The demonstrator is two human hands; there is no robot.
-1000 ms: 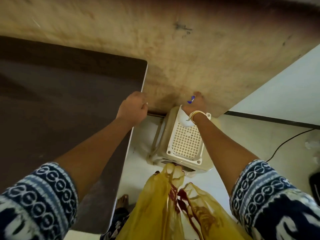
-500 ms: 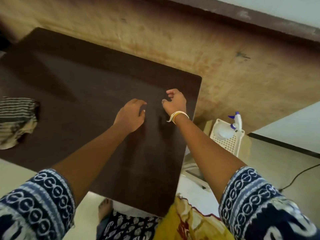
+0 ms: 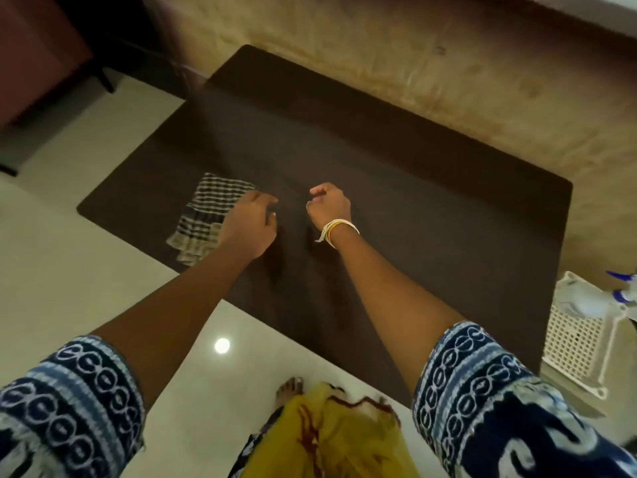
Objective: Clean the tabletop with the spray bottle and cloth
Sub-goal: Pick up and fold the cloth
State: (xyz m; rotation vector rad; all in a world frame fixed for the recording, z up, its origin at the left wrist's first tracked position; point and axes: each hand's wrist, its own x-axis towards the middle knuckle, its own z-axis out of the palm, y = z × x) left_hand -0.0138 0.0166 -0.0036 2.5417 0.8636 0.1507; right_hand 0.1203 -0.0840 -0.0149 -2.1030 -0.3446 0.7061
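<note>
A dark brown tabletop (image 3: 396,188) fills the middle of the view. A checked cloth (image 3: 206,215) lies crumpled on its near left part. My left hand (image 3: 250,224) hovers at the cloth's right edge, fingers loosely curled, holding nothing that I can see. My right hand (image 3: 329,205) floats over the table's middle, fingers half curled and empty, with bangles on the wrist. The white spray bottle (image 3: 593,301) with a blue trigger lies on a white perforated stool at the far right, well away from both hands.
The white perforated stool (image 3: 575,343) stands beside the table's right end. A tan wall (image 3: 448,74) runs behind the table. Dark furniture (image 3: 51,46) stands at the upper left. Glossy white floor tiles (image 3: 69,270) lie to the left and in front, with my foot (image 3: 291,388) near the table edge.
My right hand left the spray bottle on the stool and came over the table. The view swung left, and both hands moved left along the tabletop until my left hand reached the cloth's edge.
</note>
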